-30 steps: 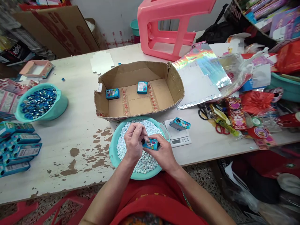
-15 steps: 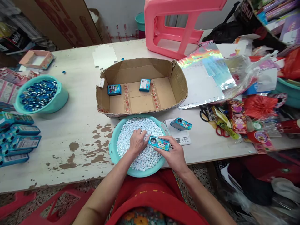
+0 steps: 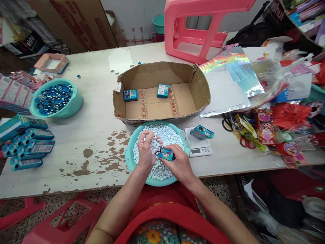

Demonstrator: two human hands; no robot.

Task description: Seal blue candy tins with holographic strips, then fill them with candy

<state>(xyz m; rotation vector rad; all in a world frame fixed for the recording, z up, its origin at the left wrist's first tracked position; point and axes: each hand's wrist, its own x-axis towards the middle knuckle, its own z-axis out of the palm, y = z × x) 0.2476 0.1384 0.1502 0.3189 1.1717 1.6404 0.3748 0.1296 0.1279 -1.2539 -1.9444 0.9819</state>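
Observation:
A teal basin (image 3: 129, 156) full of small white candies (image 3: 165, 133) stands at the table's front edge. Above it, my left hand (image 3: 146, 152) is cupped around a heap of the white candies (image 3: 155, 145). My right hand (image 3: 179, 164) grips a small blue candy box (image 3: 167, 154), tilted with one end turned toward the candies in my left palm. Just right of the basin, another blue box (image 3: 202, 132) rests on a white digital scale (image 3: 200, 151).
Behind the basin is an open cardboard carton (image 3: 161, 115) with two blue boxes inside. On the left stand a teal basin of blue caps (image 3: 76, 105) and stacked blue boxes (image 3: 39, 146). Scissors (image 3: 246, 142) and packaging clutter lie right; a pink stool (image 3: 203, 47) lies behind.
My left hand has risen out of the candies, turned palm up and now carries a heap of them. The box in my right hand has tilted toward it. The view has shifted slightly.

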